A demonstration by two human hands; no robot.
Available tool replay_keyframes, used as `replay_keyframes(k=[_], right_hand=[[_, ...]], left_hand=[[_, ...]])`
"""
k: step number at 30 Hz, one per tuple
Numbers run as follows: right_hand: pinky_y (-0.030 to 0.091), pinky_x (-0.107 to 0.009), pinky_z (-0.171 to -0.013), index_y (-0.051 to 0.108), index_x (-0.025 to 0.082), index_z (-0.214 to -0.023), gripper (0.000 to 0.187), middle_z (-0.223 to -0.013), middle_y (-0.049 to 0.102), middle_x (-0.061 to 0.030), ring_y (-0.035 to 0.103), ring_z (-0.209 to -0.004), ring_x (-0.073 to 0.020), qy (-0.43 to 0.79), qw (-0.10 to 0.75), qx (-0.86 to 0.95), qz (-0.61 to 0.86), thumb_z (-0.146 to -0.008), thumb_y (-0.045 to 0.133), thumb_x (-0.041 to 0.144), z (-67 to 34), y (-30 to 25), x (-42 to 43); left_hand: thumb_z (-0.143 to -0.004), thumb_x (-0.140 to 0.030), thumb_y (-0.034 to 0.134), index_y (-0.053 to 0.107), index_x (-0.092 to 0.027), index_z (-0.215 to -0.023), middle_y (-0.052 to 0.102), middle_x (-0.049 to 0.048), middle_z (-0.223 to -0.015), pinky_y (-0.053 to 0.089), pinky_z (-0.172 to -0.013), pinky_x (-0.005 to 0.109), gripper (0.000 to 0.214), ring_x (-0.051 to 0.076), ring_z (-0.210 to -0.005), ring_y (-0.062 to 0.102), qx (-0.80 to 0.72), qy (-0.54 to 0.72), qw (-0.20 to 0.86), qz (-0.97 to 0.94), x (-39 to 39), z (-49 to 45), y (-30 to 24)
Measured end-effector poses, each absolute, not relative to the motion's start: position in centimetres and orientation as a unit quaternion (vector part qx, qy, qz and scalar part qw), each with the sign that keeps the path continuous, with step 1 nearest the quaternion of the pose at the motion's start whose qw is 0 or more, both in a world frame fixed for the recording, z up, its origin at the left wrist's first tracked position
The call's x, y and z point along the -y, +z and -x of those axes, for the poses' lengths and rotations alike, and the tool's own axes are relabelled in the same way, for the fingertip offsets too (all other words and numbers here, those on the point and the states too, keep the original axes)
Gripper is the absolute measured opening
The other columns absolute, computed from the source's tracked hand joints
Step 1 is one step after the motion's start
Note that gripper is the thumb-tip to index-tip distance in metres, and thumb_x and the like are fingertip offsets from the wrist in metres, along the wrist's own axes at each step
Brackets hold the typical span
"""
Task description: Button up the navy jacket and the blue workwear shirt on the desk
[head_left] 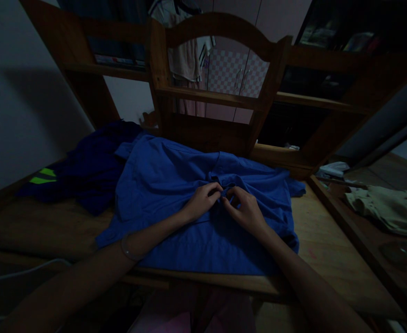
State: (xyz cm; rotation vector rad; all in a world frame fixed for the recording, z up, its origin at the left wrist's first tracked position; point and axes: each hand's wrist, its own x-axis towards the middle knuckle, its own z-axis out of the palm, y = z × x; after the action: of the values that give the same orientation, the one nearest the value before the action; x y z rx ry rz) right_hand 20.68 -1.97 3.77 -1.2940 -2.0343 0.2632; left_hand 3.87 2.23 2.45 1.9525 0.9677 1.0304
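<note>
A blue shirt (161,171) lies spread across the wooden desk, with a sleeve reaching out at each side. Near its middle, my left hand (205,199) pinches a fold of the cloth between thumb and fingers. Just beside it, my right hand (246,208) grips the same gathered bit of fabric, the fingers curled. The two sets of fingertips almost meet there. Whether a button sits between them is too dark and small to tell. A clear band circles my left wrist.
Dark blue clothing (92,162) with a yellow-green strip is heaped at the left. Wooden shelving (203,97) rises behind the desk (328,245). Folded pale cloth (386,208) lies on a surface at the right. A white cable (26,270) runs at the lower left.
</note>
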Motion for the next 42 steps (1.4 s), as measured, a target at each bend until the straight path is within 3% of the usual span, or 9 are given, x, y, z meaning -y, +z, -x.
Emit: replay_keyframes(k=[15, 21, 27, 31, 35, 39, 42], right_hand=[[0.042, -0.025, -0.061, 0.056, 0.02, -0.089, 0.01, -0.078, 0.059, -0.0015, 0.054, -0.063, -0.0131, 0.103, 0.355, 0.784, 0.498, -0.087, 0.05, 0.029, -20.7, 3.8, 2.0], [0.042, -0.025, -0.062, 0.054, 0.02, -0.088, 0.011, -0.078, 0.057, -0.0012, 0.054, -0.064, -0.0133, 0.105, 0.351, 0.786, 0.498, -0.088, 0.05, 0.03, -20.4, 4.0, 2.3], [0.042, -0.025, -0.06, 0.054, 0.021, -0.087, 0.01, -0.078, 0.057, -0.0013, 0.053, -0.062, -0.0131, 0.109, 0.356, 0.786, 0.494, -0.087, 0.05, 0.03, -20.3, 4.0, 2.4], [0.043, -0.025, -0.061, 0.054, 0.021, -0.087, 0.009, -0.077, 0.057, -0.0012, 0.054, -0.064, -0.0135, 0.106, 0.359, 0.785, 0.493, -0.087, 0.05, 0.029, -20.4, 4.1, 2.4], [0.043, -0.025, -0.061, 0.054, 0.021, -0.086, 0.009, -0.078, 0.058, -0.0015, 0.054, -0.063, -0.0133, 0.108, 0.356, 0.786, 0.494, -0.087, 0.05, 0.028, -20.4, 4.1, 2.4], [0.043, -0.025, -0.061, 0.054, 0.021, -0.086, 0.009, -0.079, 0.058, -0.0018, 0.054, -0.063, -0.0133, 0.108, 0.354, 0.786, 0.494, -0.087, 0.049, 0.029, -20.4, 4.1, 2.4], [0.043, -0.025, -0.062, 0.054, 0.021, -0.086, 0.009, -0.078, 0.058, -0.0016, 0.054, -0.063, -0.0133, 0.104, 0.353, 0.787, 0.495, -0.087, 0.05, 0.029, -20.4, 4.0, 2.4]], left_hand=[[-0.083, -0.025, 0.044, 0.065, -0.018, -0.084, 0.065, 0.0004, -0.08, 0.044, -0.071, 0.024, 0.023, 0.015, -0.076, 0.059, -0.385, 0.402, 0.402, -0.727, -2.4, -4.0, 2.6], [-0.085, -0.034, 0.051, 0.067, -0.02, -0.095, 0.064, 0.0042, -0.097, 0.046, -0.076, 0.025, 0.024, 0.016, -0.09, 0.059, -0.41, 0.528, 0.327, -0.668, -2.7, -3.3, 3.2], [-0.076, -0.036, 0.063, 0.07, -0.02, -0.087, 0.057, 0.0045, -0.099, 0.047, -0.073, 0.024, 0.02, 0.015, -0.088, 0.058, -0.423, 0.555, 0.285, -0.657, -3.2, -3.0, 3.4], [-0.08, -0.028, 0.055, 0.066, -0.019, -0.087, 0.057, 0.0033, -0.098, 0.047, -0.074, 0.024, 0.015, 0.014, -0.086, 0.057, -0.426, 0.549, 0.311, -0.648, -3.0, -3.2, 3.2], [-0.076, -0.021, 0.052, 0.057, -0.017, -0.072, 0.053, 0.0008, -0.083, 0.046, -0.061, 0.021, 0.008, 0.012, -0.074, 0.053, -0.433, 0.551, 0.339, -0.627, -2.9, -3.2, 3.2], [-0.075, -0.022, 0.05, 0.047, -0.017, -0.061, 0.046, -0.0008, -0.075, 0.044, -0.055, 0.019, 0.015, 0.01, -0.066, 0.048, -0.411, 0.539, 0.384, -0.627, -2.8, -3.1, 3.2], [-0.076, -0.026, 0.048, 0.048, -0.017, -0.063, 0.049, -0.0001, -0.074, 0.043, -0.053, 0.02, 0.016, 0.011, -0.065, 0.05, -0.413, 0.515, 0.411, -0.629, -2.9, -3.1, 2.9]])
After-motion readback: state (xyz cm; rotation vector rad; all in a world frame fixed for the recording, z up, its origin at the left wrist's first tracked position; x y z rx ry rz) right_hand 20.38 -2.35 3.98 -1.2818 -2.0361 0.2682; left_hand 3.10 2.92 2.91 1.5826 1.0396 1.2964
